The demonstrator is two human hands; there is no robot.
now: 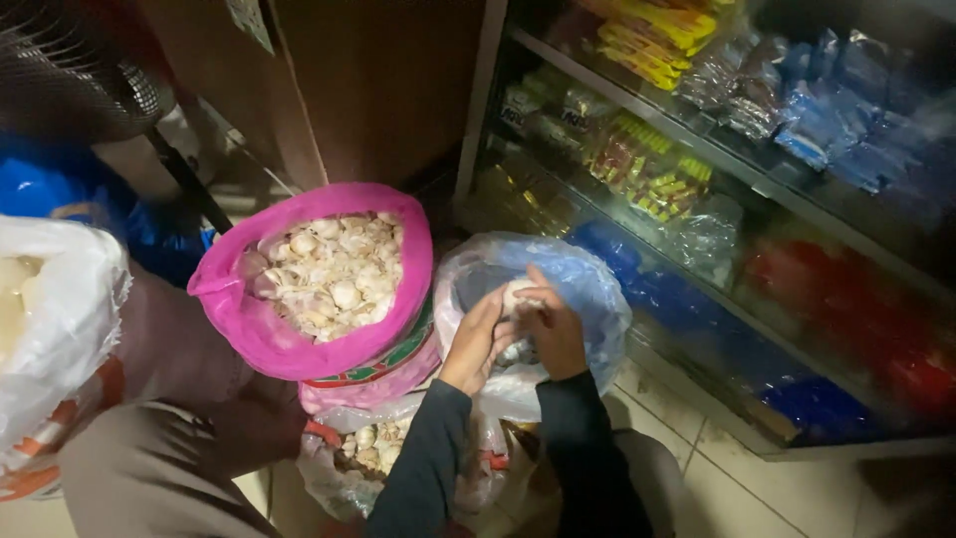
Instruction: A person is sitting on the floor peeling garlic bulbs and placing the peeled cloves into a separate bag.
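Dim shop corner with a pale tiled floor (pixel 737 478), seen from above over a person's own two dark-sleeved arms. One pink sack (pixel 299 329), its rim rolled open and heaped with more garlic bulbs than can be counted, stands near the middle and serves as the landmark. Just to the right of the pink sack sits one clear bluish plastic bag (pixel 588 289), mouth open. Over that bag's mouth the two hands meet. The left hand (pixel 476 344) has its fingers curled and closed around one pale garlic bulb (pixel 518 295), and the right hand (pixel 556 334) is closed on the same bulb from the other side, thumb pressed against it; the hands touch each other. Below the pink sack, against the person's knees, lies one more clear bag of garlic (pixel 373 448), partly hidden by the left arm. Far left of the pink sack is one white plastic bag (pixel 60 319). Behind the pink sack stands one brown cardboard box (pixel 378 80). To its right runs a glass-fronted shelf unit (pixel 717 149) with several tiers of yellow, blue and red packets, too blurred to count.
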